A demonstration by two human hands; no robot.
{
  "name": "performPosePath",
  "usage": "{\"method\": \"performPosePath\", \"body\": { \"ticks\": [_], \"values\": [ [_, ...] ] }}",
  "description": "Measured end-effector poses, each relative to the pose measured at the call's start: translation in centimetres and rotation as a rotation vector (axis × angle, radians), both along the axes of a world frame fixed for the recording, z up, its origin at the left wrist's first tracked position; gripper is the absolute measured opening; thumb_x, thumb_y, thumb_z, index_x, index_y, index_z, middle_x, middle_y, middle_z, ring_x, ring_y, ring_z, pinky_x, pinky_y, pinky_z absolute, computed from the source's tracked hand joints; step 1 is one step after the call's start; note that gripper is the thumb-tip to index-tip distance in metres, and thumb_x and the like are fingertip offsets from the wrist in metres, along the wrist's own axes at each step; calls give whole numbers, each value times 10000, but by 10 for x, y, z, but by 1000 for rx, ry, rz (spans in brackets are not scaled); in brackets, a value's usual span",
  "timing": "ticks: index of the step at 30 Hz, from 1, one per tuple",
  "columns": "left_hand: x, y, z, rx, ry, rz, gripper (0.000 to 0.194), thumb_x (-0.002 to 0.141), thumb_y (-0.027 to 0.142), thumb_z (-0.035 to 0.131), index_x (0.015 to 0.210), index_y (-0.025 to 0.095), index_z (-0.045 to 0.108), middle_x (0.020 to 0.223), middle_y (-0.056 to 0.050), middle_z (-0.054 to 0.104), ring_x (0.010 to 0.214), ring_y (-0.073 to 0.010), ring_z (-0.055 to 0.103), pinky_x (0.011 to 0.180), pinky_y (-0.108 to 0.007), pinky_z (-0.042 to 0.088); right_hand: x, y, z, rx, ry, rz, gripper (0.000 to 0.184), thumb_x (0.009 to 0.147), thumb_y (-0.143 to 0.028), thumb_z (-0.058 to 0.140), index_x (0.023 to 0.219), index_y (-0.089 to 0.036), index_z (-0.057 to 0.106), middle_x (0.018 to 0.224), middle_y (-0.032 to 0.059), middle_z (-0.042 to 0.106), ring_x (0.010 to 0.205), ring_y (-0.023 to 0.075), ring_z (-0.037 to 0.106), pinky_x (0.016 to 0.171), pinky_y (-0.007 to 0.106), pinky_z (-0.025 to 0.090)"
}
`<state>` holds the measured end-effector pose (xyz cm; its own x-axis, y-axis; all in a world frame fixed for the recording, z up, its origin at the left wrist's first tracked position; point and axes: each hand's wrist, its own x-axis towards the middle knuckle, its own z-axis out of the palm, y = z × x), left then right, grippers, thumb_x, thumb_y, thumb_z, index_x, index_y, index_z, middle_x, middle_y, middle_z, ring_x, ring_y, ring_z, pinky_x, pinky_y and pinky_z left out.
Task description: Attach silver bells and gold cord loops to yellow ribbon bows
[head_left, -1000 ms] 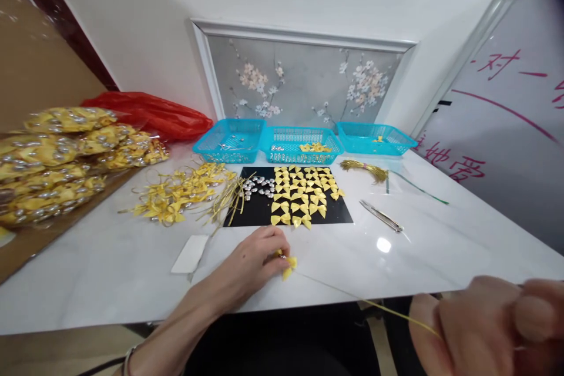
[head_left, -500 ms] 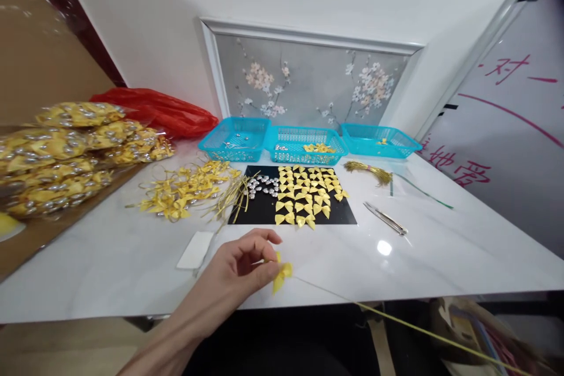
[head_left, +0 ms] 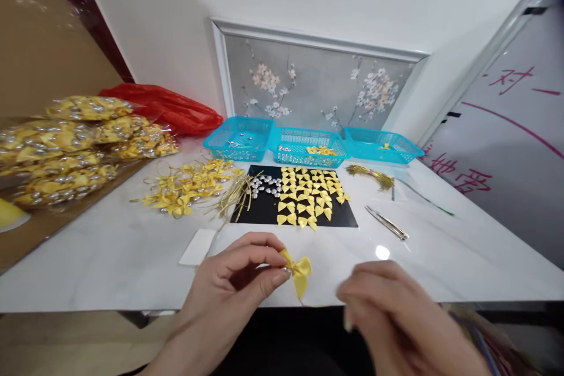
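Between the thumb and index finger of my left hand (head_left: 238, 288) is a yellow ribbon bow (head_left: 302, 275). A small silver bead (head_left: 285, 270) shows at the bow's knot, by my fingertips. To the right, my right hand (head_left: 392, 305) is blurred, with its fingers closed together; what they grip is hidden. A faint thin line runs from beneath the bow towards it. Ahead of my hands lies a black mat (head_left: 259, 214) with rows of yellow bows (head_left: 304, 197) and a cluster of silver beads (head_left: 265, 186).
Gold cords (head_left: 238, 197) and a pile of beaded bows (head_left: 189, 185) lie left of the mat. Tweezers (head_left: 386, 223) and a bundle of gold ties (head_left: 370, 176) lie right. Blue baskets (head_left: 308, 158) line the back. Bagged bows (head_left: 57, 147) and a white card (head_left: 197, 247) are left.
My right hand has come into view from the lower right. The long cord stretched from the bow to the right no longer shows. The bow now faces up, with the bead visible.
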<state>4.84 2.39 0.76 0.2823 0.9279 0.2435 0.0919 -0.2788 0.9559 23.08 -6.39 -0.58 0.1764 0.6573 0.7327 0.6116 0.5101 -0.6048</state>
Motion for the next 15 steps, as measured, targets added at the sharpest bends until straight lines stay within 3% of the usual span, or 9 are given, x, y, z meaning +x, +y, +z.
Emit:
{"method": "performPosePath", "body": {
  "ticks": [5, 15],
  "values": [
    [-1, -6, -3, 146, 60, 76, 223, 723, 117, 712, 709, 329, 779, 877, 18, 713, 784, -143, 701, 632, -177, 572, -32, 12, -1, -80, -44, -29, 205, 919, -81, 531, 957, -211, 686, 773, 37, 568, 573, 116, 567, 467, 206, 467],
    [-8, -9, -9, 360, 160, 129, 219, 793, 130, 693, 803, 345, 737, 934, 36, 686, 839, -144, 680, 663, -196, 567, -27, 12, -4, -34, -174, -78, 244, 898, -42, 515, 1006, -152, 703, 717, 38, 538, 552, 109, 512, 497, 209, 473]
  ]
}}
